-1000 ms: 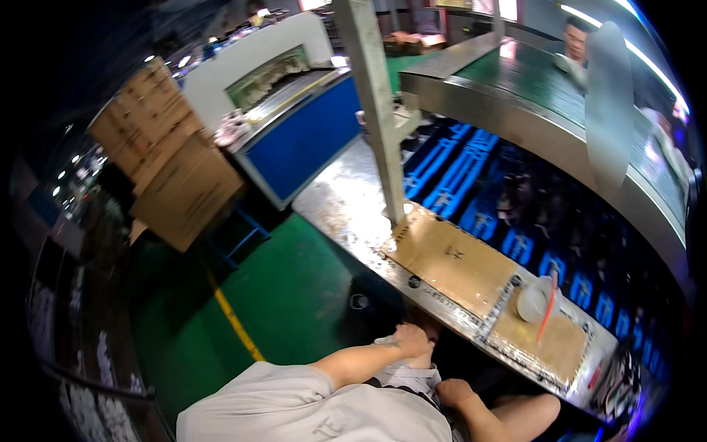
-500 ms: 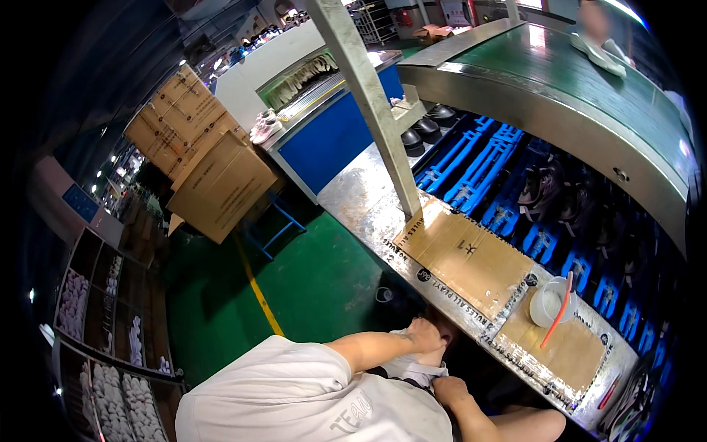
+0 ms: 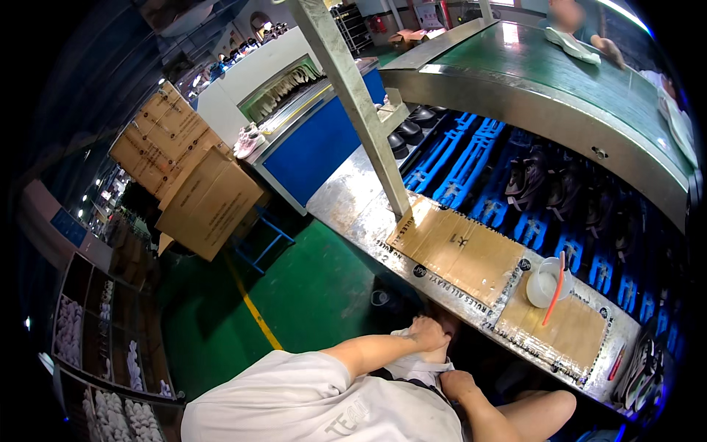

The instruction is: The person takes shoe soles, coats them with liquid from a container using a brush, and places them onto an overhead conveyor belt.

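The left hand (image 3: pixel 427 335) and right hand (image 3: pixel 457 384) are apart, both by the pale shorts (image 3: pixel 401 368) at the lap; whether either grips cloth, I cannot tell. The metal bench's (image 3: pixel 346 186) near edge runs diagonally alongside, its cup (image 3: pixel 543 286) set inward. Leftward, green floor (image 3: pixel 331 295) gives room toward stacked cartons (image 3: pixel 210 202).

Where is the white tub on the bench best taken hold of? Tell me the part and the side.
Grip the white tub by its outer wall, coming from the left: that rounded side is unobstructed, while the red stick slants across the right half. No handle shows on the tub, so a wrap around that wall seems surest.
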A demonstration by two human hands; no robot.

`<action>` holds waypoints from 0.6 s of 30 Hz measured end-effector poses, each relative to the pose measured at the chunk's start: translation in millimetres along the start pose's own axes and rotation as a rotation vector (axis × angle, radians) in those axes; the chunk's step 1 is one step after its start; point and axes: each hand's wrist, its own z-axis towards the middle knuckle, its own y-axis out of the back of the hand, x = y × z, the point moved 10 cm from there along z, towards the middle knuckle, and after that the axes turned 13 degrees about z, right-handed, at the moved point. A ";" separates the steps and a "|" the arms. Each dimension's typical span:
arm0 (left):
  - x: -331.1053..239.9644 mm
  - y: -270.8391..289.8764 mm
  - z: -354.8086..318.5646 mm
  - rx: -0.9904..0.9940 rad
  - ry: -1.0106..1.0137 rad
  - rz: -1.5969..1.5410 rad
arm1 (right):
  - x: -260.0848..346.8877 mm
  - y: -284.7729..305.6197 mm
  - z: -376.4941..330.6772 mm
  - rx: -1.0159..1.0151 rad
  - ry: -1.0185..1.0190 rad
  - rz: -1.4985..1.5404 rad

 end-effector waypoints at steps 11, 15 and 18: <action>13.6 -21.7 15.7 0.017 0.018 0.040 | -22.0 -10.8 18.9 -0.002 0.011 0.020; 7.5 -12.8 13.3 0.100 0.000 0.066 | -24.7 -9.6 19.8 -0.006 0.005 0.047; 9.7 -10.0 12.5 0.119 -0.003 0.048 | -22.0 -3.1 16.6 -0.013 0.015 0.068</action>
